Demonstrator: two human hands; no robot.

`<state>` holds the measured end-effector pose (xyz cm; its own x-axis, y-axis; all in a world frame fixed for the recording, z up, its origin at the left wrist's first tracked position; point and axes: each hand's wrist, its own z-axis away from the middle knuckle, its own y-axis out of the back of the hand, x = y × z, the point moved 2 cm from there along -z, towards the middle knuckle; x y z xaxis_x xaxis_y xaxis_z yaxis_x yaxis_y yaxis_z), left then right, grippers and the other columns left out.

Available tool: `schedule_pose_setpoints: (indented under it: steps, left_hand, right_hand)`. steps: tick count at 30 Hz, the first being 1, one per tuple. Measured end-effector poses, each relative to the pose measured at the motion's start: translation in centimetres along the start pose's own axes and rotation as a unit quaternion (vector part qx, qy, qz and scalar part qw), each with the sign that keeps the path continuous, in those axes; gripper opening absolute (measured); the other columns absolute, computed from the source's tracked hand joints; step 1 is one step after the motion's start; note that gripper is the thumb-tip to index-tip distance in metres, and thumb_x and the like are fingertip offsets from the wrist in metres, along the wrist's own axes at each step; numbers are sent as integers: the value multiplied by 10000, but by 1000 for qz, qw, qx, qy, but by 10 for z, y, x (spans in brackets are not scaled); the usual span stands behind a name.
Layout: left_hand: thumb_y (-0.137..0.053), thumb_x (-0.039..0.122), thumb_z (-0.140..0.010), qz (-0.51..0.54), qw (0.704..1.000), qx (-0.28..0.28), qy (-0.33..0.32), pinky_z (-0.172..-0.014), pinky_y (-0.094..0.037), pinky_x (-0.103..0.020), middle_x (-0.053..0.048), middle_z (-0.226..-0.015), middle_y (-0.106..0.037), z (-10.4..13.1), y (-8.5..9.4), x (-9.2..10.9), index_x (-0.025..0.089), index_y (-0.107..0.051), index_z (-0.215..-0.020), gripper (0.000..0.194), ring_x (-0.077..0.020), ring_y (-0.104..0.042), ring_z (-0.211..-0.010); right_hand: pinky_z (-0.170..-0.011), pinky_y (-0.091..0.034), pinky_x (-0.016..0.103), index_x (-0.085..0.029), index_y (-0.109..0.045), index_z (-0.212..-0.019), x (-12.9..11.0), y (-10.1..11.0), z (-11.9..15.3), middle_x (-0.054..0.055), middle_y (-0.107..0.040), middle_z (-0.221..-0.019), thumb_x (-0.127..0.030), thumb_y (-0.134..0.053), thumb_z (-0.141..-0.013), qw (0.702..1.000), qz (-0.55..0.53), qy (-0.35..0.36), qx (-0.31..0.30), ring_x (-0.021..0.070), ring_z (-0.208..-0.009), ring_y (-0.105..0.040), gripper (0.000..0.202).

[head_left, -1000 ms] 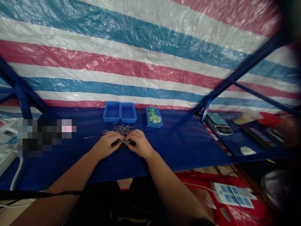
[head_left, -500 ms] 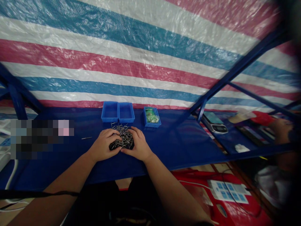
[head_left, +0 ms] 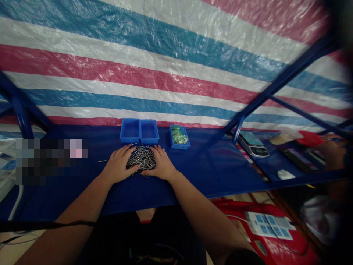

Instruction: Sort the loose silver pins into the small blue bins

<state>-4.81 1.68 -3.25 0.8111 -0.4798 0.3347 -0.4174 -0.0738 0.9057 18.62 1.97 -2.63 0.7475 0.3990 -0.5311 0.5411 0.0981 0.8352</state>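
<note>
A heap of thin metal nails or screws (head_left: 142,157) lies on the blue table, with something black showing under it. My left hand (head_left: 118,163) rests against the heap's left side, fingers spread and thumb at its near edge. On the opposite side, my right hand (head_left: 162,163) cups the heap with its fingers apart. Behind the heap stand two blue bins side by side, the left one (head_left: 130,130) and the right one (head_left: 149,131), with nothing visible inside. A third blue bin (head_left: 179,146) holds green-and-clear plastic packets (head_left: 178,135).
One loose metal piece (head_left: 102,161) lies left of my left hand. Blurred-out items sit at the table's left. Past a blue frame bar (head_left: 248,106) at right are a scale (head_left: 255,147), a white crumpled item (head_left: 285,175) and another person's arm.
My left hand's fingers have drawn back from over the heap to its left side. More of the heap shows, and it looks flatter and more even.
</note>
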Motion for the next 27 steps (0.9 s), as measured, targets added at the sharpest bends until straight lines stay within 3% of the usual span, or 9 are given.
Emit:
schedule_pose_setpoints:
  steps: [9,14,23,27]
  left_hand:
    - [-642,562,-826,-15,1000,-5,-3,-1119,-302,-564,-167,-1554,-447,-10,1,4,235,-411,-1506,788,-379,-416,-1411]
    - [-657,549,-806,-14,1000,-9,-6,-1094,-300,-571,-149,-1504,-509,-15,3,6,233,-436,-1493,788,-381,-454,-1362]
    - [-575,601,-859,-26,999,-39,-19,-1077,-299,-541,-109,-1581,-429,-20,6,12,246,-411,-1513,762,-351,-421,-1387]
    - [-578,596,-860,-26,999,-39,-12,-1070,-293,-540,-111,-1562,-456,-22,5,13,253,-429,-1504,745,-355,-431,-1374]
  right_hand:
    - [-1214,-216,607,-169,-483,-1448,8,-4,-11,200,-474,-1509,-635,-860,-613,997,-26,75,-4,392,-1490,-302,1028]
    - [-1215,-231,579,-173,-498,-1423,7,-6,-9,190,-482,-1501,-640,-839,-642,997,-13,77,15,377,-1474,-340,972]
    - [-1210,-247,573,-176,-505,-1400,3,-7,-8,175,-509,-1471,-639,-818,-663,996,-8,80,36,373,-1448,-379,925]
    - [-1206,-254,578,-186,-509,-1398,3,-8,-8,169,-515,-1466,-635,-818,-666,996,-4,82,37,378,-1445,-383,913]
